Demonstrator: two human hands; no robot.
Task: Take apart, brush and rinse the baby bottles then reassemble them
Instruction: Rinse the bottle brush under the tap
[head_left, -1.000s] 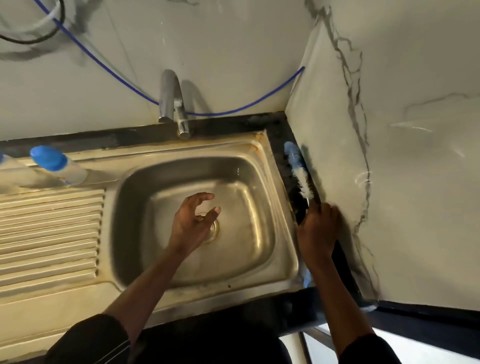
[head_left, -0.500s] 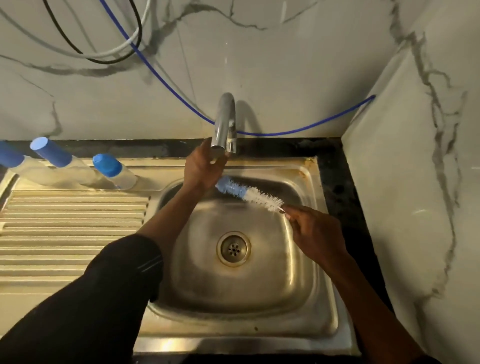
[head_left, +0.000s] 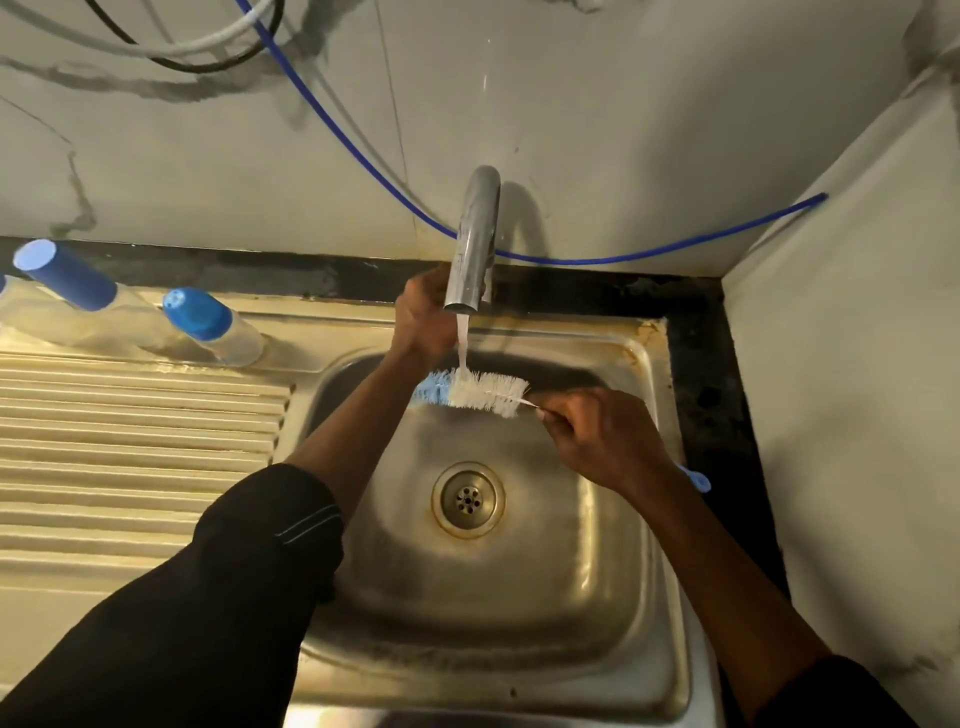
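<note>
- Baby bottles (head_left: 213, 327), blue-capped, sit at 10 o'clock on the drainboard (head_left: 130, 441).
- Right hand (head_left: 597, 441), 3 o'clock of the drain (head_left: 467, 499): fingers pinch the bottle brush (head_left: 483, 389) stem.
- Bristles lie under the faucet (head_left: 475, 244), in its running water (head_left: 461, 343).
- Left hand (head_left: 423, 322), 12 o'clock, behind the faucet: fingers' state cannot be told.

Dim warm light, soft shadows, glare on steel, wide-angle edge distortion

home kitchen, steel sink (head_left: 657, 519), tap (head_left: 474, 244), marble wall (head_left: 597, 130)
</note>
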